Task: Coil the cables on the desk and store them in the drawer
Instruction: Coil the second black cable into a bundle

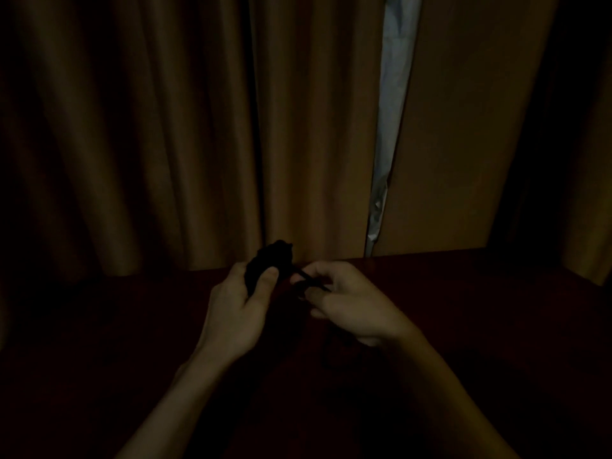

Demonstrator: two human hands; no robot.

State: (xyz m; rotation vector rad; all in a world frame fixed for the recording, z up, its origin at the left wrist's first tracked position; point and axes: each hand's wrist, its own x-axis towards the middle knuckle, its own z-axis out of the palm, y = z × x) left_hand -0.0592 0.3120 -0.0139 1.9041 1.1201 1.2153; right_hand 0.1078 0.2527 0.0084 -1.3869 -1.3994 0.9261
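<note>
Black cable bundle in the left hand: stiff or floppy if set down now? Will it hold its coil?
Probably floppy: the black cable bundle wads up compactly, gripped by the left hand. Likely light: one hand holds it off the desk. May spring loose if released, since the right hand pinches a free strand and no tie is visible.

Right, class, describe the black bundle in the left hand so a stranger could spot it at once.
Follow the brown curtains down to the far edge of the dark desk. There, at centre, the left hand grips a black cable bundle whose top shows against the curtain. Unlike the thin strand pinched by the right hand beside it, it is a thick, lumpy wad.
</note>
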